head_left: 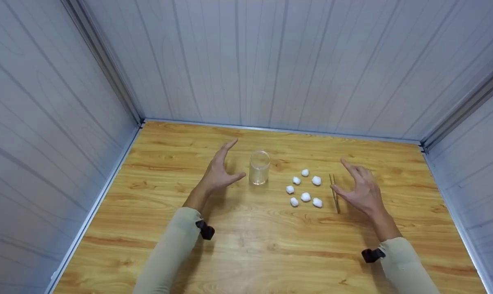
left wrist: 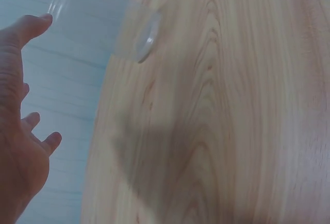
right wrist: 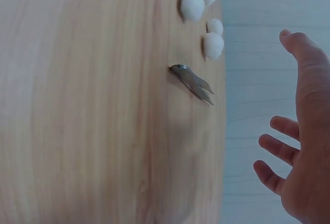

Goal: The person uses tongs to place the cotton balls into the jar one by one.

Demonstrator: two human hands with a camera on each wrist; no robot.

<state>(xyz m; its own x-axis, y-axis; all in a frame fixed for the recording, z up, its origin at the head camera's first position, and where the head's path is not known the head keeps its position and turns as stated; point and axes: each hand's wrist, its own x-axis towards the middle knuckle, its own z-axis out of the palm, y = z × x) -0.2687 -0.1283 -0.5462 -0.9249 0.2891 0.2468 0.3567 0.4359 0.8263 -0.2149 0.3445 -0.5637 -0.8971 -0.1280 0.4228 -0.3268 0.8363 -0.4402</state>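
Observation:
My left hand (head_left: 218, 173) hovers over the table just left of an upright clear glass (head_left: 259, 168), thumb and fingers spread wide and holding nothing. In the left wrist view the glass (left wrist: 103, 26) shows beyond the thumb. On the other side, my right hand (head_left: 362, 190) is above the table with thumb and index finger apart, also holding nothing. Metal tweezers (head_left: 336, 200) lie beside it, partly overlapped by the thumb in the head view. The right wrist view shows the tweezers (right wrist: 191, 82) with their two tips parted. Several white cotton balls (head_left: 305, 197) lie between glass and tweezers.
The wood-grain table (head_left: 262, 253) is bounded by a pale panel wall (head_left: 254, 61) at the back and by panels on the left (head_left: 38, 143) and right (head_left: 475, 171). A small black camera (head_left: 205, 230) sits on the left wrist, another (head_left: 373, 255) on the right.

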